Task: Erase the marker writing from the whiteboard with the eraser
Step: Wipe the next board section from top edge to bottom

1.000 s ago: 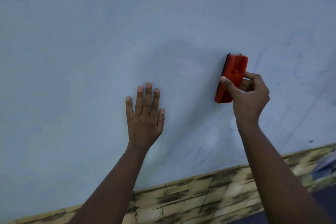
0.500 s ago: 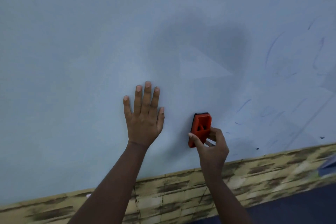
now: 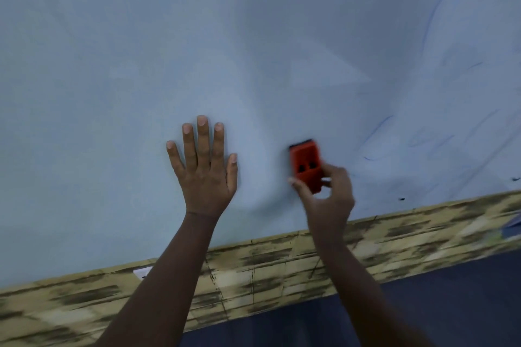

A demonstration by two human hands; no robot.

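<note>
the left hand (image 3: 204,175) lies flat with straight fingers on the whiteboard (image 3: 112,65), holding nothing. to its right, near the board's lower edge, the right hand (image 3: 327,197) grips the orange eraser (image 3: 306,165) by its lower end, thumb on one side and fingers on the other. the eraser looks light and stiff, a plastic body, so holding it by the long sides seems best. further right, faint blue marker strokes (image 3: 377,129) remain. no brand or readable writing shows.
</note>
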